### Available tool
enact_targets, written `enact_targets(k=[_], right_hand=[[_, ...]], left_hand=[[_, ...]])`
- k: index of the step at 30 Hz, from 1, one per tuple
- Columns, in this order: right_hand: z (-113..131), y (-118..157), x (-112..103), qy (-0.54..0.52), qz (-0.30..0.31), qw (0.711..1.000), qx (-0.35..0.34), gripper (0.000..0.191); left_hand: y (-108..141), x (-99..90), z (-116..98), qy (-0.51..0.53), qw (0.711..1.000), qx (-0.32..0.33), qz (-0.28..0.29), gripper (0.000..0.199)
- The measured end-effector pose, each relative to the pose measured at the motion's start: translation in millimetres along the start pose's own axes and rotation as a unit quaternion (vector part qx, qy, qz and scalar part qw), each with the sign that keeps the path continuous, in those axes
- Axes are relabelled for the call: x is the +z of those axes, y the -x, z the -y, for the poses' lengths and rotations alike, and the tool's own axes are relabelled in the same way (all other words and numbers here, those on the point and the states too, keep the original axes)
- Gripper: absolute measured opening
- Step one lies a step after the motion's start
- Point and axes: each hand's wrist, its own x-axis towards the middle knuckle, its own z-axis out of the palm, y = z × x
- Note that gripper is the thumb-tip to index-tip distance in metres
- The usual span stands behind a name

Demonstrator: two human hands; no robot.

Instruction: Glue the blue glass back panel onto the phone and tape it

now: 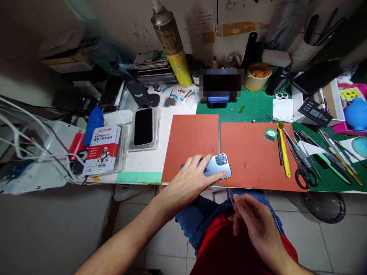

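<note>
A light blue smartphone [213, 165] lies back up, its camera block at the right end, across the gap between two brown mats. My left hand [195, 170] grips it, with the fingers over its back and far side and the thumb pressing near its lower right corner. From under that thumb a narrow strip of amber tape [228, 183] runs down past the table edge. My right hand [249, 214] is closed on the lower end of this tape, pinching what looks like a thin ring or roll, partly hidden by the fingers.
Right of the brown mat [252, 152] lie a yellow-handled brush [283, 152], scissors [305, 173] and several tweezers. On the left are a black-screened phone [143, 126] on a clear case and a battery box [103, 149]. A spray can [174, 49] stands behind; white cables [28, 141] hang at the far left.
</note>
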Motion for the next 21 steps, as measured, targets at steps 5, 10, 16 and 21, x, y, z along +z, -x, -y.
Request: enact_targets(k=[5,10,16,21], right_hand=[[-1,0,0,-0.001,-0.003,1.000,-0.008,0.063],[0,1,-1,0.001,0.005,1.000,-0.003,0.065],[2,3,-3,-0.004,0.003,1.000,0.001,0.066],[5,3,-4,0.002,0.003,1.000,0.006,0.070]], left_hand=[[-1,-4.5,1,0.014,1.000,0.002,0.000,0.062],[-3,-4.6,3,0.008,1.000,0.009,0.003,0.061],[-4,1.5,10,0.017,1.000,0.021,-0.016,0.058],[-5,-3.6,9,0.034,0.999,0.026,-0.008,0.055]])
